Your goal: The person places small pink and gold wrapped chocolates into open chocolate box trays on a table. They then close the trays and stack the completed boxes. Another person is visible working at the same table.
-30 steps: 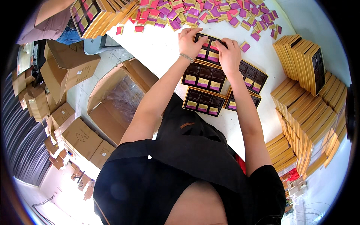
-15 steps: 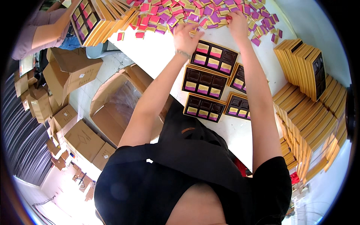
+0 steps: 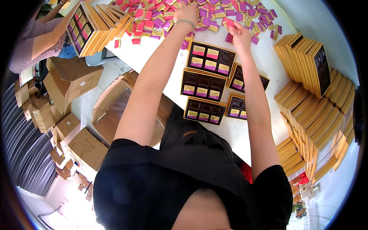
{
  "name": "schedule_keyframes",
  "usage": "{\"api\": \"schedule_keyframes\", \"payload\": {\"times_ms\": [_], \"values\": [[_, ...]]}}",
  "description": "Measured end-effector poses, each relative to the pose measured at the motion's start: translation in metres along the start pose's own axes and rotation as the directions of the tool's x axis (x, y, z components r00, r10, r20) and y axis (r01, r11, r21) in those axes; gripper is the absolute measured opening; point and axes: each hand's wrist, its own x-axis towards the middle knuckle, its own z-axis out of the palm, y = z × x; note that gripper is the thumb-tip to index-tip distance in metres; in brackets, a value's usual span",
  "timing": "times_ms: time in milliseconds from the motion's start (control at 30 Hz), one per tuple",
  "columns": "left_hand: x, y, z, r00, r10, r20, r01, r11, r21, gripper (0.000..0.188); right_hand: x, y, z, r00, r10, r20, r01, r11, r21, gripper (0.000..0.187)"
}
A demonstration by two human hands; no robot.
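Observation:
My right hand point(image 3: 240, 38) pinches a small pink-and-gold wrapped piece point(image 3: 229, 23) above the near right edge of the pile of pink, purple and gold wrapped pieces point(image 3: 157, 23). Farther left, my left hand point(image 3: 185, 13), with a bracelet at the wrist, reaches into that pile; its fingers are bent and their tips hidden. Closest to both hands is a black-and-gold compartment box point(image 3: 224, 56) with two pink pieces in its far row and a filled near row; its far right compartment holds none. Below it, another box point(image 3: 203, 82) has only its near row filled.
More partly filled boxes lie nearer me, such as a front one point(image 3: 205, 109), and two are partly behind my right forearm. Gold-edged boxes stand in a row point(image 3: 303, 63) and in stacks point(image 3: 314, 115) at right. At left are a co-worker's arm point(image 3: 46, 44), a box stack point(image 3: 101, 28) and cartons point(image 3: 73, 76).
My right hand has drawn back from the pile toward me with the pink-and-gold piece. My left hand has moved farther out into the pile, and its fingers have gone from spread to bent.

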Motion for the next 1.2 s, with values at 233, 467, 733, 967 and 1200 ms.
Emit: {"api": "schedule_keyframes", "payload": {"times_ms": [233, 467, 733, 967, 1200], "values": [[0.007, -0.037, 0.008, 0.996, 0.02, -0.089, -0.047, 0.948, -0.314, 0.039, -0.044, -0.05, -0.044, 0.959, 0.218, 0.179, -0.259, 0.933, 0.25, 0.024], [-0.053, -0.024, -0.002, 0.996, -0.081, 0.049, 0.065, 0.202, -0.977, 0.022, -0.093, -0.057, -0.058, 0.968, 0.211, 0.133, -0.232, 0.958, 0.169, 0.014], [-0.106, 0.03, 0.006, 0.967, 0.251, -0.04, -0.193, 0.621, -0.76, 0.023, -0.139, -0.064, -0.078, 0.967, 0.234, 0.104, -0.256, 0.865, 0.431, 0.014], [-0.102, 0.048, -0.002, 0.78, 0.621, 0.075, -0.479, 0.67, -0.568, 0.03, -0.157, -0.037, -0.096, 0.997, 0.07, 0.02, -0.073, 0.948, 0.309, 0.018], [-0.086, 0.087, 0.004, 0.533, 0.725, 0.436, -0.735, 0.652, -0.187, 0.034, -0.146, -0.023, -0.101, 0.998, -0.046, -0.05, 0.033, 0.971, -0.235, 0.024]]}}
